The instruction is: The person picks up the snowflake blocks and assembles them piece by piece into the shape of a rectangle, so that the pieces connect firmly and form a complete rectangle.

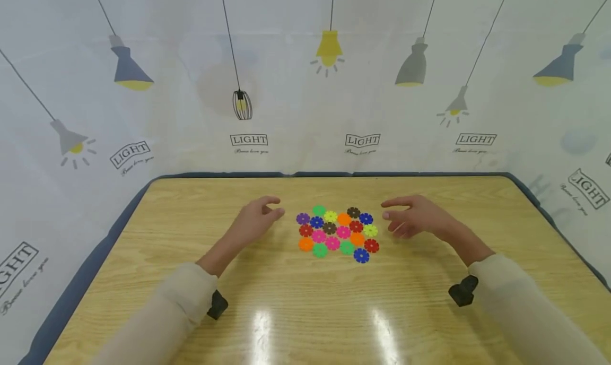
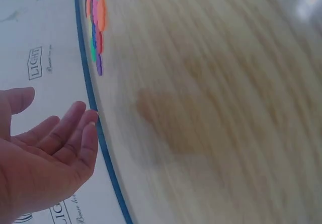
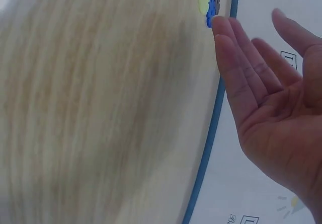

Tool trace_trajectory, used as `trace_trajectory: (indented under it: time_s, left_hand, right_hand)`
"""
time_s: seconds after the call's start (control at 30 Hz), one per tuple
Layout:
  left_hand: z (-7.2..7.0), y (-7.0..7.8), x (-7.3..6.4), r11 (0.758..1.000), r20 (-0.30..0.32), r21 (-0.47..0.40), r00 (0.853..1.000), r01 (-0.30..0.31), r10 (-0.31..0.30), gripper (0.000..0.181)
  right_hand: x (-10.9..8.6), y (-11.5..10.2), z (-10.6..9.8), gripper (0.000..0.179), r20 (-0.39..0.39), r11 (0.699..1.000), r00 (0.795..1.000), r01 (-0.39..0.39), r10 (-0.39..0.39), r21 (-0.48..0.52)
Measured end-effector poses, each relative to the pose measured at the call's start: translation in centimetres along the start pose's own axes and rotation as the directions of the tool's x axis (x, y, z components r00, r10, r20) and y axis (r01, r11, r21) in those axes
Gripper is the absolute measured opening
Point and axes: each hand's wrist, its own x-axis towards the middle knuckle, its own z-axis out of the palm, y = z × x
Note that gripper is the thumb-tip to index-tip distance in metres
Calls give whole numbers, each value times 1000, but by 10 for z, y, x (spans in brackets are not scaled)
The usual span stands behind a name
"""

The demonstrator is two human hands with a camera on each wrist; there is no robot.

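Many small notched plastic discs (image 1: 332, 243) in several colours lie flat in a close cluster on the wooden table. Just left of the cluster is my left hand (image 1: 255, 222), held over the table with its fingers loosely bent and nothing in it. My right hand (image 1: 412, 216) hovers on the other side, fingers relaxed and holding nothing. A purple disc (image 1: 303, 218) is nearest the left hand; a yellow disc (image 1: 370, 230) and a dark blue disc (image 1: 366, 218) are nearest the right. Both wrist views show the palms bare, apart from the discs.
The light wooden table (image 1: 191, 206) has a dark blue edge along its back and sides. Behind it hangs a pale backdrop (image 1: 296, 89) printed with lamps and the word LIGHT. Each wrist carries a small black camera, such as the right camera (image 1: 463, 292).
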Motion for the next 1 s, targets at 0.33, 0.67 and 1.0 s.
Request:
trace_trajectory:
  time_s: [0.33, 0.67, 1.0]
  left_hand:
    - [24, 6, 1, 934, 144, -317, 982, 165, -125, 36]
    - [42, 6, -2, 910, 263, -356, 957, 212, -120, 33]
    - [48, 2, -4, 878, 310, -394, 939, 271, -150, 26]
  right_hand:
    - [1, 14, 21, 50, 74, 997, 997, -35, 30, 67]
    - [-1, 20, 33, 40, 99, 995, 993, -67, 59, 73]
    - [0, 20, 39, 40, 146, 996, 989, -5, -8, 90]
